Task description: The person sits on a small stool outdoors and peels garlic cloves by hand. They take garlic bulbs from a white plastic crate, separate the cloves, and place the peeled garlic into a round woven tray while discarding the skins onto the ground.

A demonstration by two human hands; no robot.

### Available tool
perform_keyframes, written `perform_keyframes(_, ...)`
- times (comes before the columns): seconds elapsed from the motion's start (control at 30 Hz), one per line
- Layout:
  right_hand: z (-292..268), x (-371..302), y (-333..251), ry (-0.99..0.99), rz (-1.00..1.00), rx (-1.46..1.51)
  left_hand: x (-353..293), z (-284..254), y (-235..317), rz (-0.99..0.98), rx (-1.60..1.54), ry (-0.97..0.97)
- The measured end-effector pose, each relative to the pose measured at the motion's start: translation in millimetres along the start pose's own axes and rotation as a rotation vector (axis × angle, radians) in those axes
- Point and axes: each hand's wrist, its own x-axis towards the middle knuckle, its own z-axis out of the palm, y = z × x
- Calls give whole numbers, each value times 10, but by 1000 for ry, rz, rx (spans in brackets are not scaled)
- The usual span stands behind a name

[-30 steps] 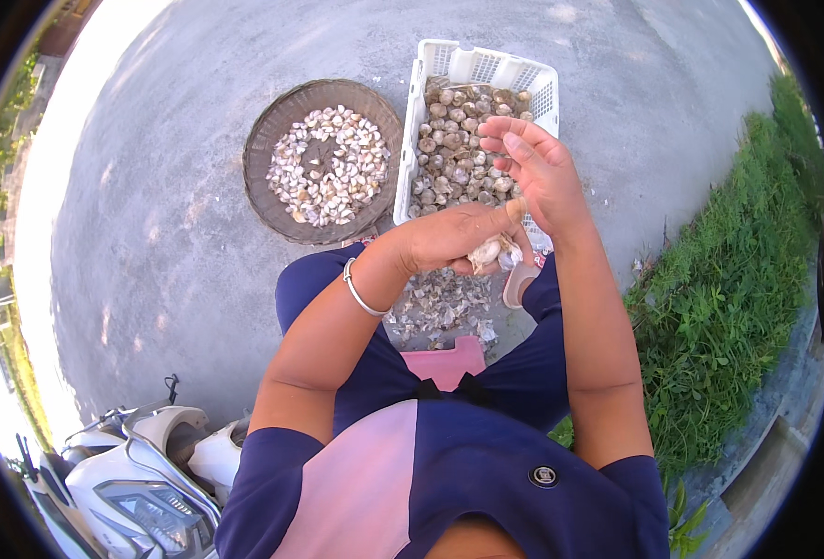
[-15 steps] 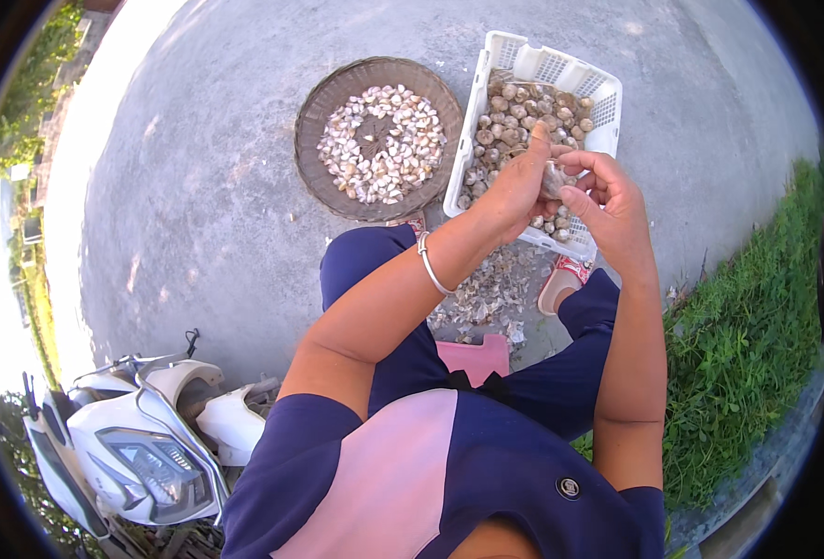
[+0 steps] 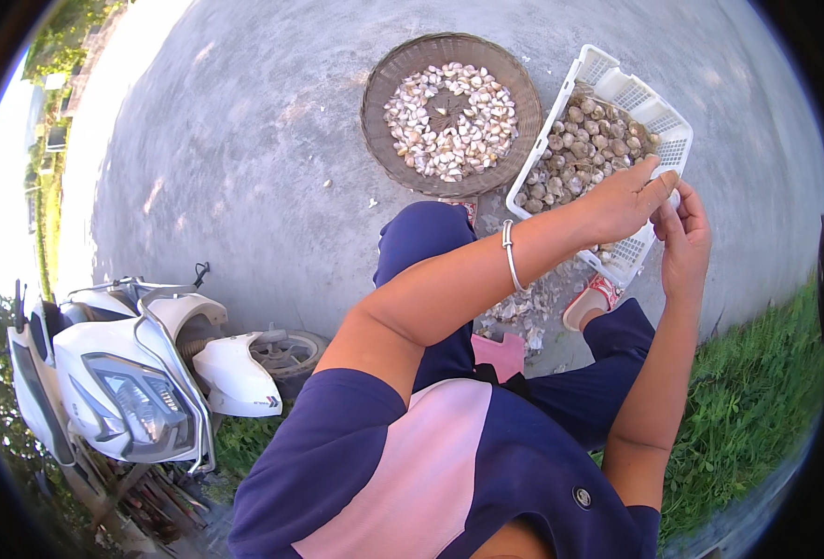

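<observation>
My left hand (image 3: 624, 201), with a silver bangle at its wrist, reaches across to meet my right hand (image 3: 685, 244) over the right side of the white crate (image 3: 666, 116). Between them is a garlic bulb (image 3: 674, 198), pale and mostly hidden by the fingers. Both hands are closed on it, thumbs and fingertips pressed close together. Below them the crate holds many whole garlic bulbs (image 3: 587, 140) with brownish skins. To the left, a round woven basket (image 3: 382, 154) holds loose garlic cloves (image 3: 412, 140) in a ring.
Papery garlic skins (image 3: 527, 312) litter the concrete between my legs, near a pink stool (image 3: 500, 354). My foot in a red-patterned shoe (image 3: 598, 296) stands beside the crate. Grass (image 3: 748, 410) grows at right. A white scooter (image 3: 137, 382) is parked at lower left.
The view has turned, so basket and crate appear farther right. Both hands have shifted right relative to the crate, from its middle to its right side. The garlic bulb is now more covered.
</observation>
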Motion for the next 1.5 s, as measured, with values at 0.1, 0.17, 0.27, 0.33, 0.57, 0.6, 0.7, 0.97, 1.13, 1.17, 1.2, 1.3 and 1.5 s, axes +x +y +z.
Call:
perform_keyframes(0.1, -115, 95, 18, 127, 30, 191, -316, -341, 436, 307, 841, 260)
perform_keyframes(0.17, -135, 176, 132, 128, 73, 238, -610, -774, 679, 532, 1276, 553)
perform_keyframes(0.27, -120, 183, 183, 126, 124, 175, -1152, -1687, 682, 433, 765, 792)
perform_keyframes(0.33, 29, 244, 230, 93, 163, 137, -1523, -2239, 361, 284, 641, 973)
perform_keyframes(0.57, -24, 186, 631, 118, 247, 53, -2230, -3689, -2022, -633, 850, 996)
perform_keyframes(0.6, -84, 207, 728, 137, 284, 20, -2277, -3774, -2218, -716, 845, 992)
perform_keyframes(0.7, -268, 310, 966, 146, 396, -40, -2431, -4056, -2698, -879, 713, 1035)
perform_keyframes(0.97, -429, 475, 1145, 230, 486, -113, -2380, -4624, -3260, -784, 861, 1175)
perform_keyframes(1.13, -509, 547, 1094, 246, 498, -162, -2557, -4746, -3434, -894, 699, 1339)
perform_keyframes(1.17, -534, 532, 1113, 268, 513, -173, -2527, -4745, -3351, -958, 648, 1354)
perform_keyframes(1.2, -559, 511, 1138, 289, 527, -186, -2504, -4749, -3333, -1022, 595, 1369)
perform_keyframes(1.3, -708, 468, 1225, 221, 531, -178, -2467, -4861, -3533, -940, 831, 1325)
perform_keyframes(1.5, -640, 523, 1147, 294, 546, -198, -2190, -5075, -3745, -931, 862, 1249)
